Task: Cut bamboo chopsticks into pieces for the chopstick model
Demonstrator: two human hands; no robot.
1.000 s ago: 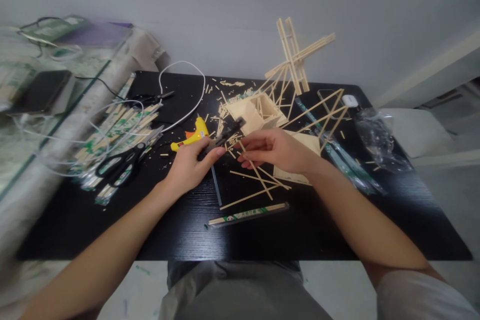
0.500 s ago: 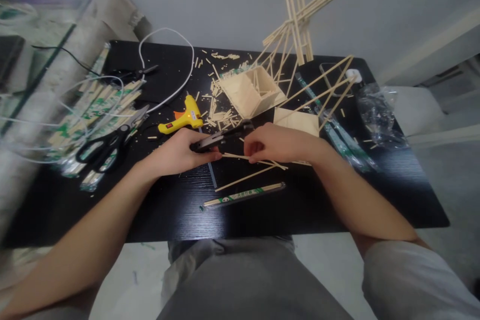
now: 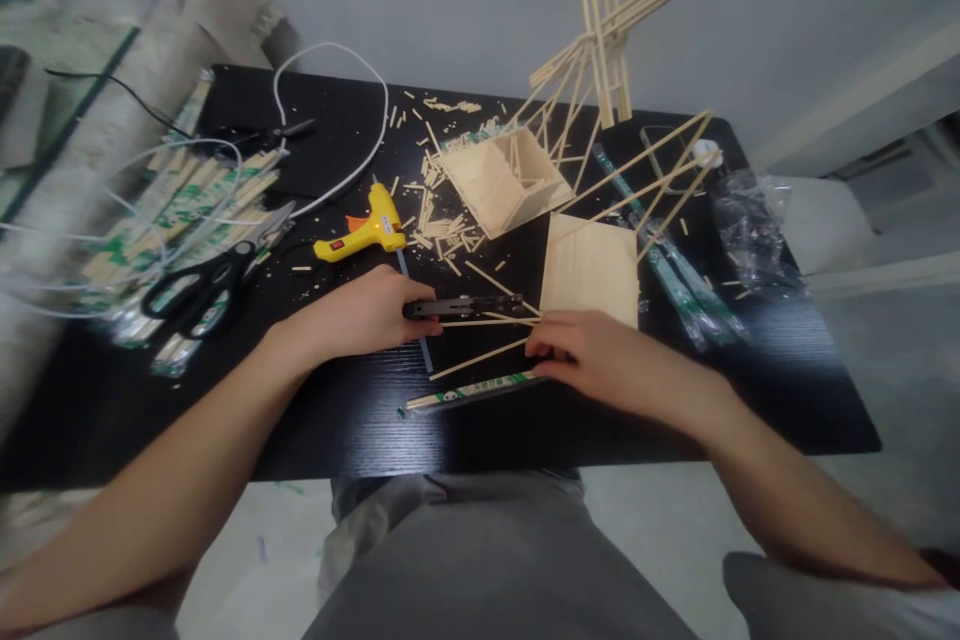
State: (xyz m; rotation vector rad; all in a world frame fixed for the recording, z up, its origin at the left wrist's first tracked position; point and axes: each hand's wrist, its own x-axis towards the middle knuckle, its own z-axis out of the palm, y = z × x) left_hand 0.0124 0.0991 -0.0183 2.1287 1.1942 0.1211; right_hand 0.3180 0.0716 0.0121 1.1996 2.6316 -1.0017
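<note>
My left hand (image 3: 382, 312) is closed around a long, narrow dark hand tool (image 3: 469, 306), its head pointing right; the exact kind is unclear. A thin wooden stick (image 3: 487, 323) runs right from those fingertips. Over the right ends of the loose sticks, my right hand (image 3: 581, 350) has its fingers curled down; whatever is between them is hidden. Another stick (image 3: 476, 360) lies on the table and passes under these fingers. They also cover the right end of a wrapped chopstick packet (image 3: 472, 388). Just behind the right hand lies a flat wooden panel (image 3: 592, 265).
A yellow glue gun (image 3: 367, 230) lies behind my left hand, near scattered stick offcuts (image 3: 442, 220). Black-handled scissors (image 3: 217, 280) rest on wrapped chopsticks at left. A wooden stick model (image 3: 517, 180) with crossed blades stands at the back. A white cable (image 3: 386, 120) loops behind.
My right hand has moved right and toward me, down onto the stick ends. The dark tool has swung lower and now lies nearly level, pointing right.
</note>
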